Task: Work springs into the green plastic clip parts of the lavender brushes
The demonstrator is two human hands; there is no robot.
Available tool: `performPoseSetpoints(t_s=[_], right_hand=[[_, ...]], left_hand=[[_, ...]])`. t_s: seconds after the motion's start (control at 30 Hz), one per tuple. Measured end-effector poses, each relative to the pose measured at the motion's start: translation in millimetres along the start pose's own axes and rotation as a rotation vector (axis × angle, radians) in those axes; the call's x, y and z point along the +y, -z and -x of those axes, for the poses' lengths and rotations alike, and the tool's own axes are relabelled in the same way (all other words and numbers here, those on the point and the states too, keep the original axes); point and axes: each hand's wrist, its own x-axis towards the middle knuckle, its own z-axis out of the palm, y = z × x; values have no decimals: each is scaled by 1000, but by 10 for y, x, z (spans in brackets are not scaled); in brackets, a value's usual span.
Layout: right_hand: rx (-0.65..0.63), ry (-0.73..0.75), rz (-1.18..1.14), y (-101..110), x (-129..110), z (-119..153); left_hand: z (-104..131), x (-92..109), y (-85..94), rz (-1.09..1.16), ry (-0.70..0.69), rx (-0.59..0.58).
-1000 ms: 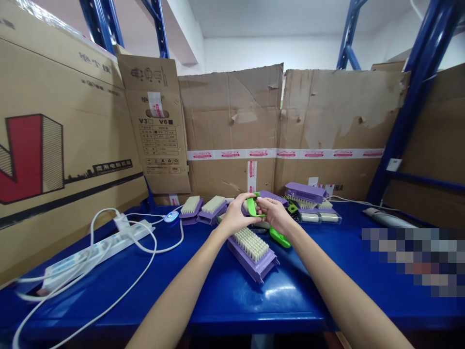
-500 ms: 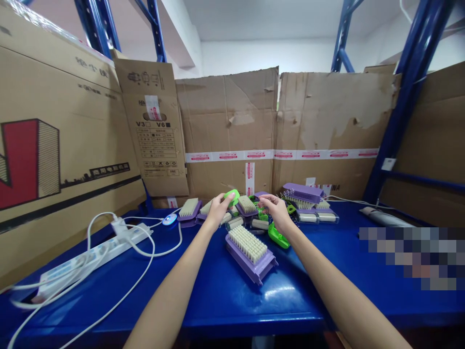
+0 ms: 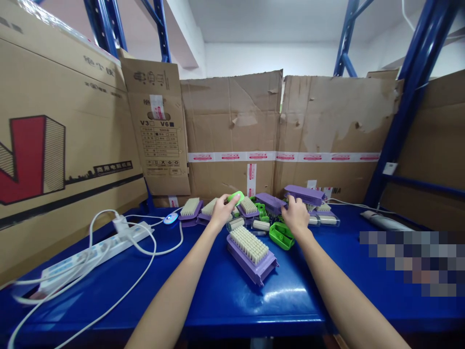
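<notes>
My left hand [image 3: 222, 211] is closed on a bright green plastic piece [image 3: 236, 197], held above the pile at the back of the table. My right hand [image 3: 297, 215] reaches into the pile between two purple brush parts, the nearer one [image 3: 271, 202] just left of its fingers. Its fingertips are partly hidden, so any grip does not show. Below that hand lies a green hollow shell [image 3: 282, 236]. Closer to me, a purple brush [image 3: 252, 254] rests with its cream bristles [image 3: 250, 245] facing up.
Several bristle pads on purple bases, one of them a brush [image 3: 190, 208], and cream rollers [image 3: 260, 225] fill the back. At left runs a white power strip [image 3: 94, 257] with looping cables. Cardboard sheets [image 3: 232, 121] wall the blue table [image 3: 210, 300]. A grey-white rolled item [image 3: 385, 219] lies right.
My right hand has moved right and away from my left, uncovering a purple part and more of the green shell. My left hand has shifted slightly right, still holding the green piece.
</notes>
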Motion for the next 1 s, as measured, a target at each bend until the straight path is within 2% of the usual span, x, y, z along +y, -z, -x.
performPoseSetpoints(t_s=[0.07,0.13,0.17,0.23,0.33,0.4,0.6,0.77,0.87,1.0], right_hand=[[71,89,13,-3,5,-15],[67,260,-66,1,-30,-20],[24,370,-129,1,-66,-10],[-139,584,-244,-9,-170,38],[-417,737,-288,-25,-345,160],[-487,768,-239,-10,-428,235],[-371,811,-95,86,-484,332],[-487,799,10,10,-493,389],[-476,789,-17,-23,-490,398],[-449,740,-199,6,-443,328]], left_hand=[[-16,-32,3,-12,4,-5],[-30,-60,2,-27,1,2],[-36,-73,-1,-40,-8,19],[-46,-101,-6,-75,-39,93],[-50,-144,-7,-151,-87,212],[-43,-165,-2,-239,-129,250],[14,-144,-1,-449,-340,229],[57,-117,-26,-476,-476,151],[68,-118,-36,-491,-502,123],[79,-106,-31,-497,-520,106]])
